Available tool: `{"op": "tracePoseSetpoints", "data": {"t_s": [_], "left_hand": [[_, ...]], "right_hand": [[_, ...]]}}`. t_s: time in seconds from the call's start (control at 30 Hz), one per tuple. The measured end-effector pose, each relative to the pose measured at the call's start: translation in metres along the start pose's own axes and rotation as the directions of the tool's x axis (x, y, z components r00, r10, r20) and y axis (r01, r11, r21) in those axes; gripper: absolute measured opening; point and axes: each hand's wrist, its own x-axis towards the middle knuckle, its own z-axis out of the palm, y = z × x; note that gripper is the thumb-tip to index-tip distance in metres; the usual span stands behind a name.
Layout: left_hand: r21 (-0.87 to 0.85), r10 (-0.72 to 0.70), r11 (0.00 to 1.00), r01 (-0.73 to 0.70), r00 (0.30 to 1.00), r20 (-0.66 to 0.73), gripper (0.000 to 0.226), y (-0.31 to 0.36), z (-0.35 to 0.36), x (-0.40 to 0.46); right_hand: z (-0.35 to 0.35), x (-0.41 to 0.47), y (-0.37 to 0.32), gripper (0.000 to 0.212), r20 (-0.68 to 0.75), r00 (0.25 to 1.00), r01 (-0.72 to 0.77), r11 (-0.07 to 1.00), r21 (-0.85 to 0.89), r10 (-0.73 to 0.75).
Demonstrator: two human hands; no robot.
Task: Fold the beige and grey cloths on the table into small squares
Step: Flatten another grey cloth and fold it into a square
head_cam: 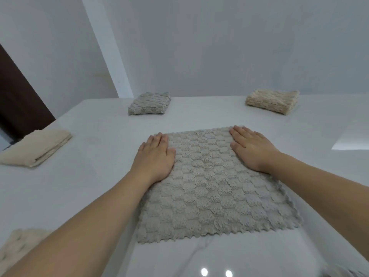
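Note:
A grey textured cloth (211, 188) lies spread flat on the white table (89, 176) in front of me. My left hand (155, 154) presses flat on its far left corner, fingers straight. My right hand (251, 146) presses flat on its far right corner. A folded grey cloth (149, 103) sits at the back, left of centre. At the back right sits a folded beige cloth (272, 100). Another folded beige cloth (36, 147) lies at the left edge.
A beige cloth (18, 246) shows partly at the lower left, behind my left forearm. A white wall (219, 47) rises behind the table. A dark brown panel (18, 96) stands beyond the table's left corner.

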Motion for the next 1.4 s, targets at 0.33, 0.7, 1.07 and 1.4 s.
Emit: {"op": "tracePoseSetpoints", "data": {"t_s": [0.33,0.7,1.07,1.4], "left_hand": [[-0.011,0.176,0.984,-0.176,0.984,-0.016,0.059,0.059,0.005,-0.064],[0.017,0.093,0.995,-0.094,0.995,0.024,0.058,0.031,-0.003,-0.063],[0.087,-0.073,0.994,0.070,0.997,0.027,0.061,0.017,-0.022,-0.071],[0.033,0.119,0.992,-0.119,0.993,0.005,0.060,0.057,0.009,-0.117]], "right_hand": [[0.003,-0.044,-0.074,0.060,-0.024,0.990,0.138,0.988,0.068,-0.137],[0.006,-0.048,-0.045,0.058,0.014,0.994,0.111,0.994,0.023,-0.111],[-0.020,-0.060,-0.036,0.060,0.055,0.990,-0.120,0.981,-0.152,0.130],[0.017,-0.102,-0.083,0.058,-0.027,0.994,0.107,0.994,0.021,-0.107]]}}
